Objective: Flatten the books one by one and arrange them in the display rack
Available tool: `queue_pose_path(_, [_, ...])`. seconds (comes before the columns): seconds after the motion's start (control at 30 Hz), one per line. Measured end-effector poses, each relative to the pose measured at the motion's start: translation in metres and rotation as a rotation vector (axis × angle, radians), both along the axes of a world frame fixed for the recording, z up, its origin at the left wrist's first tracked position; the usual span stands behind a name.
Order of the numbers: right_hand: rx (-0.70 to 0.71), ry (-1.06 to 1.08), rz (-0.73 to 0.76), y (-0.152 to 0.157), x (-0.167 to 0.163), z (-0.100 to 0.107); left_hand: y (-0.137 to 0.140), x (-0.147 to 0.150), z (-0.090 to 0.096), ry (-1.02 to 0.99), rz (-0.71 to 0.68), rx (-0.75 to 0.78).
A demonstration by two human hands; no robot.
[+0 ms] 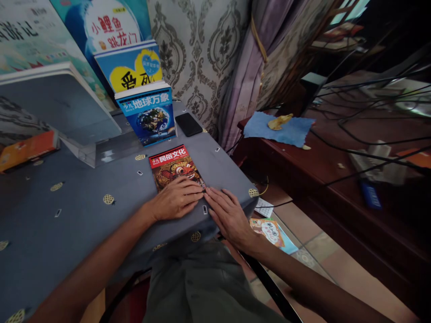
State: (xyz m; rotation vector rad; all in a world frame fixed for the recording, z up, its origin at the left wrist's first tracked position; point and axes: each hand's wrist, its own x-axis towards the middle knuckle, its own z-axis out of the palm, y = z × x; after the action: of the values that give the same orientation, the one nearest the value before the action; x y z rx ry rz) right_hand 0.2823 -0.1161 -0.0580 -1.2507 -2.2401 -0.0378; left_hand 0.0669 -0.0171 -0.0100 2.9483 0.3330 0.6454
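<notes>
A thin book with a red title band and a masked figure on its cover (177, 169) lies flat near the front of the table. Across its lower part rests my left hand (177, 197), palm down, fingers stretched out and lying flat. My right hand (230, 217) touches the table by the book's lower right corner, its fingers straight and side by side. Both hands' fingertips nearly meet there. Just behind the flat book, a blue book with a globe on its cover (153, 117) stands upright.
A black phone (189, 124) lies behind on the grey patterned tablecloth (81, 229). More picture books (117, 27) lean at the wall, beside a grey board on a stand (60, 103). Right: a dark wooden bench (279, 157) with a blue cloth (259, 128) and cables; books (272, 233) lie on the floor.
</notes>
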Motion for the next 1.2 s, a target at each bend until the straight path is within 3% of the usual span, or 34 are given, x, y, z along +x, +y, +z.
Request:
queue_pose_path(0.33, [0.035, -0.001, 0.01, 0.0, 0.0, -0.001, -0.023, -0.029, -0.002, 0.09, 0.059, 0.049])
queue_pose_path(0.9, [0.074, 0.01, 0.022, 0.002, 0.0, -0.005, -0.06, -0.094, -0.002, -0.061, 0.162, 0.037])
queue_pose_path(1.07, [0.01, 0.012, -0.009, 0.0, -0.001, 0.005, -0.065, -0.094, 0.0, -0.089, 0.186, 0.025])
queue_pose_path(1.2, [-0.02, -0.008, 0.019, -0.007, -0.03, 0.021, -0.065, -0.091, 0.002, -0.087, 0.211, 0.026])
